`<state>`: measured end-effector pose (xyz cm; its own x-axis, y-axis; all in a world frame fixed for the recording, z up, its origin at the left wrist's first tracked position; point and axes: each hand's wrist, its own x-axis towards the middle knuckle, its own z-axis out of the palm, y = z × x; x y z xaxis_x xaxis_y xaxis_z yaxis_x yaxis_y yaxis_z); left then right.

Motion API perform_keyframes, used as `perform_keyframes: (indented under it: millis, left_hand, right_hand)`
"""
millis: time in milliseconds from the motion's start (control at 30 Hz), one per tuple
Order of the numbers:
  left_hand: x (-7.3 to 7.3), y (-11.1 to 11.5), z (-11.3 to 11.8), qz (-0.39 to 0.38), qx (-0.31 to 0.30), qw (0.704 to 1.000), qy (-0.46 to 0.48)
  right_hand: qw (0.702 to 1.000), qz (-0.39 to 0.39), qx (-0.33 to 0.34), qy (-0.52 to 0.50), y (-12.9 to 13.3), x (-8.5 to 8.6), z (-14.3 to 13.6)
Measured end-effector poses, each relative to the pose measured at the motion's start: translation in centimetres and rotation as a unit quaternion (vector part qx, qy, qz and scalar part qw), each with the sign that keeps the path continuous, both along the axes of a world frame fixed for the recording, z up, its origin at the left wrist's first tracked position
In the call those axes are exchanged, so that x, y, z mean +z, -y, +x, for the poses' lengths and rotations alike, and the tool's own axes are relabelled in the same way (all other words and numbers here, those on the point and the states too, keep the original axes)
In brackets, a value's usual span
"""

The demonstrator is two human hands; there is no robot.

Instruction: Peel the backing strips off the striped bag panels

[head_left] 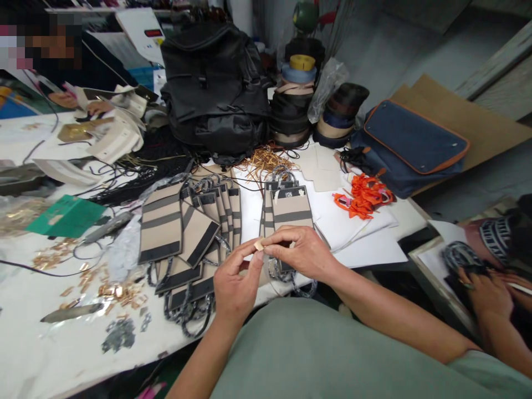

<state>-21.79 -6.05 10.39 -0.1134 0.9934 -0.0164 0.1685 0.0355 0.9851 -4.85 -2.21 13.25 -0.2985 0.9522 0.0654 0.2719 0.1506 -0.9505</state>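
My left hand (236,284) and my right hand (302,250) meet at the fingertips above the table's front edge. Both pinch a small gold-coloured metal piece (259,245), partly covered by the fingers. Left of my hands lies a pile of beige and black striped flat pouches (163,224) with wrapped loop handles. Just beyond my right hand a smaller stack of the same pouches (292,206) rests on white paper. Loose gold metal pieces (118,291) are scattered on the table at the left, like the one I hold.
A pointed tool (72,312) lies by the gold pieces, near a green folded card (66,215). Behind stand a black backpack (216,88), rolls of webbing (293,105) and a navy bag (415,138). Orange cords (361,197) lie at right. Other people's hands work at far left and right.
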Motion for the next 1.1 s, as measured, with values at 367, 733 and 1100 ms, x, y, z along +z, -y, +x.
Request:
perform_keyframes:
  millis: [367, 733, 1100]
  left_hand:
    - [0.2, 0.2, -1.7, -0.021, -0.038, 0.998, -0.044]
    - [0.6, 0.1, -1.9, 0.11, -0.06, 0.976, -0.178]
    - [-0.9, -0.3, -2.0, 0.041, -0.019, 0.998, -0.053]
  right_hand:
    - [0.998, 0.014, 0.018, 0.052, 0.6, 1.3, -0.8]
    - [0.998, -0.023, 0.017, 0.048, 0.8, 1.3, -1.0]
    - [0.905, -0.33, -0.039, -0.267, 0.0, -2.7, -1.1]
